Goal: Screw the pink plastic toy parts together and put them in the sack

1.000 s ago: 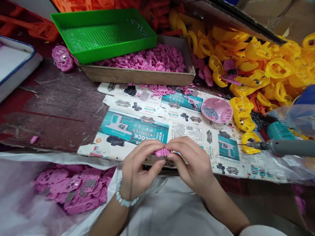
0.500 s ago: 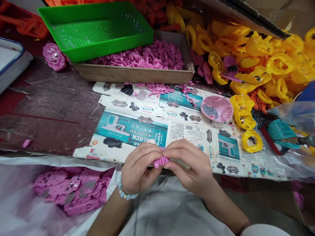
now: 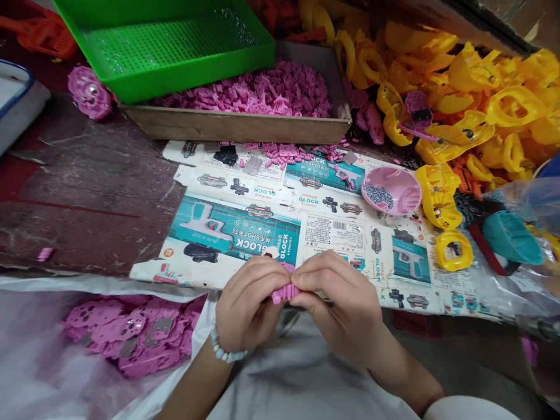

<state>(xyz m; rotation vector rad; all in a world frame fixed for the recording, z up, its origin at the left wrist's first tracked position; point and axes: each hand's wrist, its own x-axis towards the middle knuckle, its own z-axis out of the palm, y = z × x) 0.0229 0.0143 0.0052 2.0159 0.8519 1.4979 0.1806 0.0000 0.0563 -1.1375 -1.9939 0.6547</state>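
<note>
Between my two hands is a small pink plastic part (image 3: 285, 292) with a row of ridges, held above the front edge of the flattened printed cardboard (image 3: 271, 210). My left hand (image 3: 250, 300), with a beaded bracelet at the wrist, is closed on its left side. From the right, the thumb and fingers of my right hand (image 3: 339, 297) pinch the same part. My fingers cover much of it. Loose small pink pieces (image 3: 286, 153) lie at the cardboard's far edge, and a pink bowl (image 3: 406, 189) of small metal bits stands to the right.
A green tray (image 3: 175, 87) rests tilted on a wooden box (image 3: 245, 127) of pink parts. Yellow plastic shells (image 3: 470, 128) are heaped at right, near a teal cup-shaped piece (image 3: 511, 236). Flat pink parts (image 3: 131, 335) lie in a white bag at lower left.
The camera view has shifted slightly. Both hands stay together on the pink part, whose ridges now face a little differently. A tool tip seen at the right edge is gone from view.
</note>
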